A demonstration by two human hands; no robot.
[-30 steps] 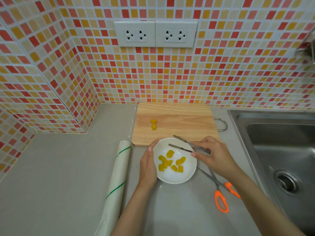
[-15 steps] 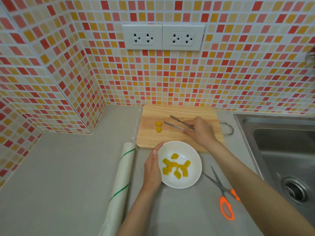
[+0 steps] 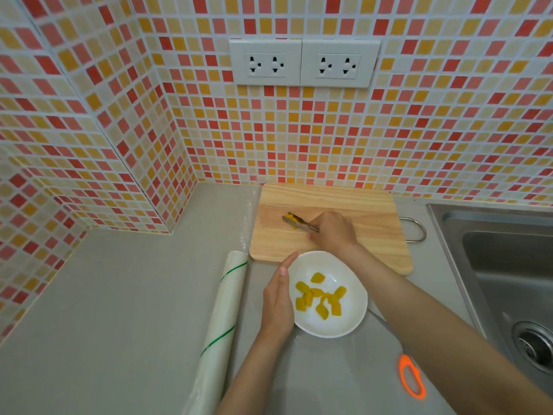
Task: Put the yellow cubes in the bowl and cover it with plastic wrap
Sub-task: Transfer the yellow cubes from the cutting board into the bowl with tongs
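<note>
On the wooden cutting board (image 3: 359,205), the right hand (image 3: 333,230) grips metal tongs (image 3: 299,223) whose tips close around the yellow cubes (image 3: 289,218) lying there. The left hand (image 3: 278,301) rests with straight fingers against the left rim of the white bowl (image 3: 356,313), which holds several yellow pieces (image 3: 320,296) and sits on the grey counter (image 3: 119,295) just in front of the board. A roll of plastic wrap (image 3: 223,313) lies left of the bowl, orange-handled scissors (image 3: 412,375) show partly under the right forearm, and a steel sink (image 3: 502,265) is at the right.
</note>
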